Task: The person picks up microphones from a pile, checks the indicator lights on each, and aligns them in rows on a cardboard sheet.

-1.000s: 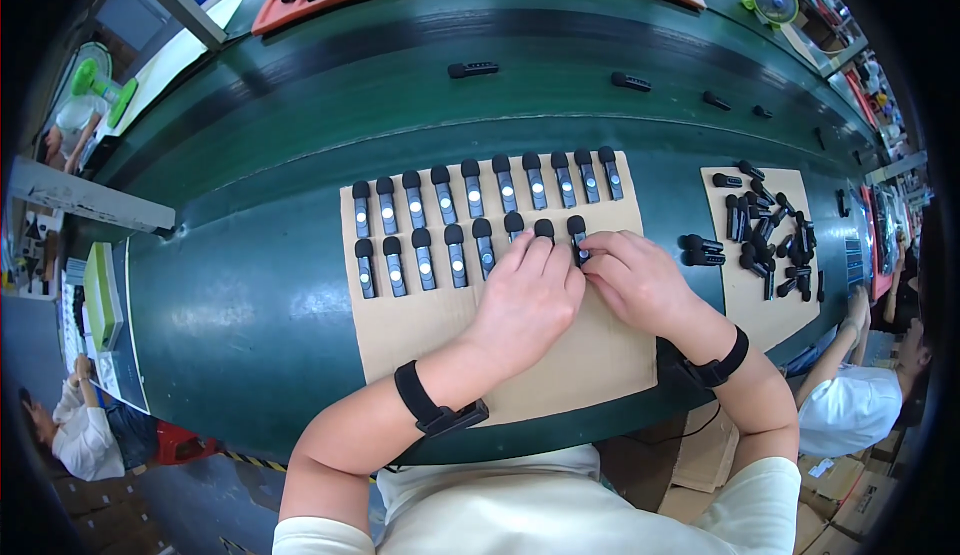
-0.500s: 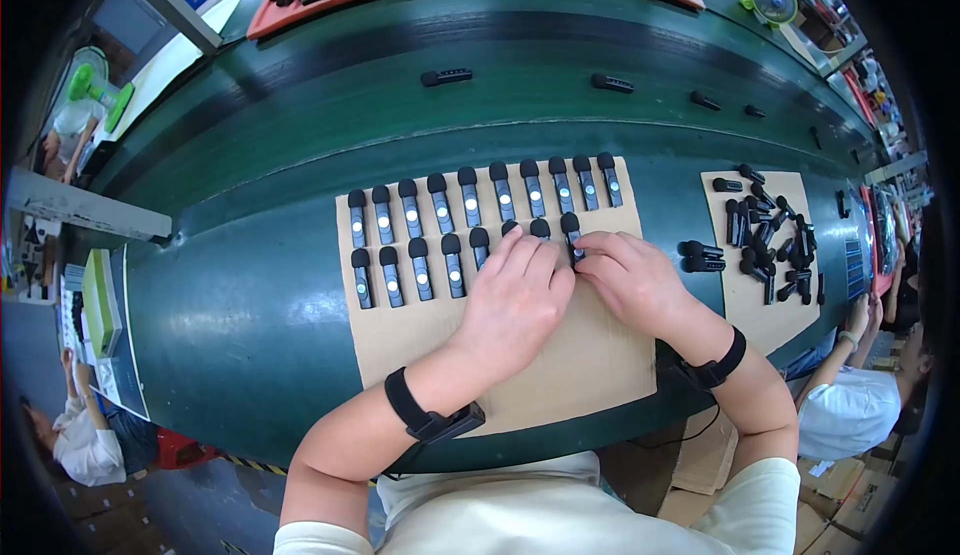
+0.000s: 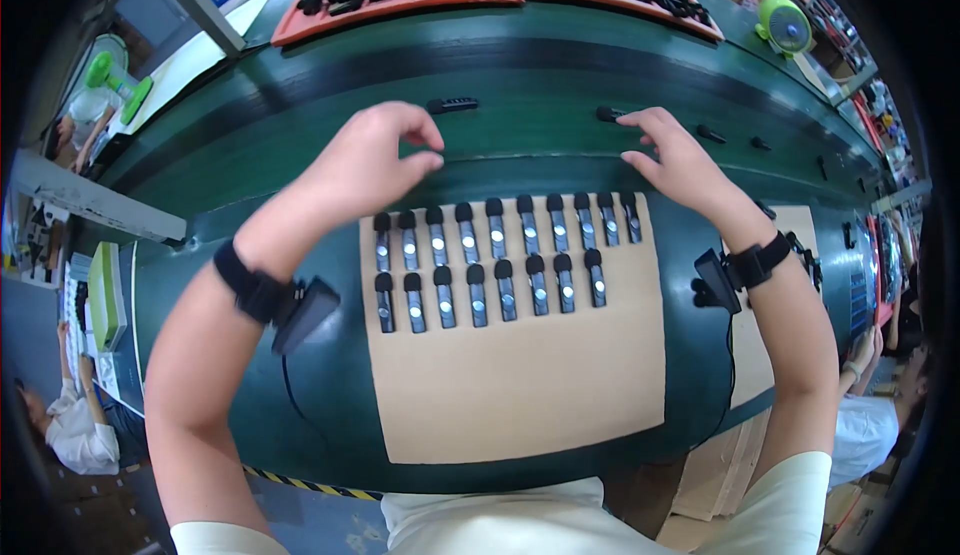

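Two rows of small black clip-on microphones with foam tops lie on a cardboard sheet. The lower row ends on its right with one microphone. Beyond the sheet, my left hand reaches over the green bench, thumb and fingers apart, nothing in it. Just past its fingertips lies a loose microphone. My right hand is likewise open, with its index fingertip over one end of another loose microphone; whether it touches, I cannot tell. Both wrists wear black straps with a small device.
Orange trays heaped with black microphones stand at the far edge. More loose microphones lie along the far strip. A second cardboard sheet is partly behind my right arm. A green fan stands far right; people sit at both sides.
Both hands have left the lower row and moved away from me, spreading apart toward the loose microphones. The lower row's right-end microphone now lies uncovered. The view has shifted slightly.
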`<action>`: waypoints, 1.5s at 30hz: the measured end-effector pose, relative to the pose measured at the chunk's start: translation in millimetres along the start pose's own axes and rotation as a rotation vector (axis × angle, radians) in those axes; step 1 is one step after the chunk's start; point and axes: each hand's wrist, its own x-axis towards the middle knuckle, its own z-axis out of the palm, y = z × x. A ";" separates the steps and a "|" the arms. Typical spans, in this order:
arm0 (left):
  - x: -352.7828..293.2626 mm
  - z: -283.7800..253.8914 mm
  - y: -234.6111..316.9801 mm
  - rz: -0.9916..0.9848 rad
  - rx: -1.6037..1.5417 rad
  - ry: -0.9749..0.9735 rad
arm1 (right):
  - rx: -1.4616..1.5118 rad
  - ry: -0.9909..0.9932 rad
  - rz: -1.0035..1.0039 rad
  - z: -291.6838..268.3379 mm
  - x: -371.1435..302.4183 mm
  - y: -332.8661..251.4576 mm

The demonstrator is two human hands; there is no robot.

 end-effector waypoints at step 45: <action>-179.6 84.2 72.1 -0.125 -0.909 0.413 | 1.026 0.200 -0.126 80.6 -137.0 -148.1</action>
